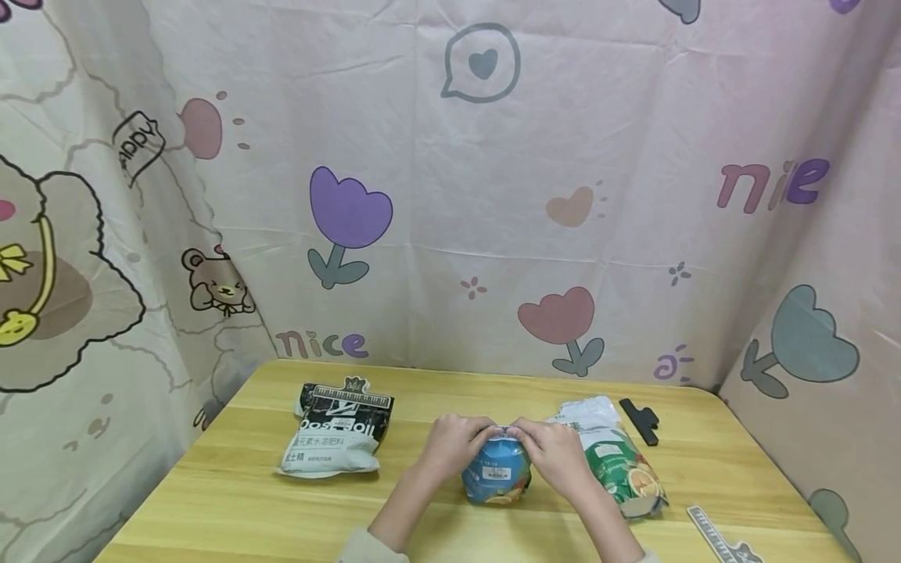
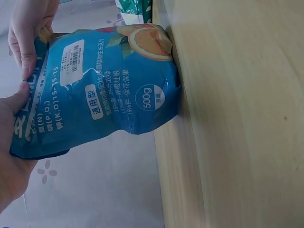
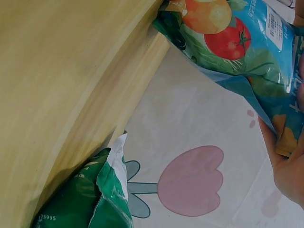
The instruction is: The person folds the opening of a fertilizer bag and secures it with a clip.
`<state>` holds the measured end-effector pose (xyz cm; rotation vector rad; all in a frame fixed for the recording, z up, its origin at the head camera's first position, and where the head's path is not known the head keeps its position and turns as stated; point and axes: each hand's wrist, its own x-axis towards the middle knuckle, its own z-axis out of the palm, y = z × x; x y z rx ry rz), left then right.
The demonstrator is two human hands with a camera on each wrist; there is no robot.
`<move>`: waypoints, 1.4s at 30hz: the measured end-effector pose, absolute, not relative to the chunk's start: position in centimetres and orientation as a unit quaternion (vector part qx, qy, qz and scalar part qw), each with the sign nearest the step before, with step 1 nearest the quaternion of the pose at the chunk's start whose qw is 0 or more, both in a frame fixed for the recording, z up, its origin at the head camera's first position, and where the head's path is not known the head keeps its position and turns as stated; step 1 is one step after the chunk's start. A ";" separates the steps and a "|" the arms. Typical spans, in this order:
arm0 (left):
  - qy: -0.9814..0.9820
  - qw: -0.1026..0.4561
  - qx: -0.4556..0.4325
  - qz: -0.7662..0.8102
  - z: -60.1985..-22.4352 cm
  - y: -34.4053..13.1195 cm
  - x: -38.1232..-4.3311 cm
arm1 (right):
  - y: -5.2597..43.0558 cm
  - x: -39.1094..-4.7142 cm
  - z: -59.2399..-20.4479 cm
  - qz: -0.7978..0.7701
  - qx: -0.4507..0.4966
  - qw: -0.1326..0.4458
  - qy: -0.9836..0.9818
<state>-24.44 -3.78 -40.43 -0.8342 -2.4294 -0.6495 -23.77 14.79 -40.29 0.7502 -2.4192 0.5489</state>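
Observation:
A blue fertiliser bag with printed fruit and a white label stands upright on the table between the two hands. My left hand pinches the left side of its top edge, thumb toward the middle. On the other side, my right hand pinches the same top edge, and the thumbs nearly meet. In the left wrist view the bag's printed face shows "500g", with its base on the table. The right wrist view shows a tomato and an orange on the bag and part of the right hand.
Left on the wooden table stands a black-and-white bag, its top held by a piano-key-patterned clip. A green-and-white bag lies to the right, near a black clip. Another patterned clip lies at the front right.

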 end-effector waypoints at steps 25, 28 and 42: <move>-0.811 0.170 -0.295 -0.475 -41.3 -6.5 -24.6 | 18.0 -23.9 -39.8 0.318 0.304 0.213 -0.872; -0.811 0.177 -0.295 -0.473 -41.4 -6.4 -24.7 | 18.0 -24.0 -39.9 0.318 0.305 0.220 -0.870; -0.827 0.135 -0.263 -0.478 -41.3 -6.6 -24.4 | 21.1 -24.0 -35.1 0.318 0.226 0.229 -0.892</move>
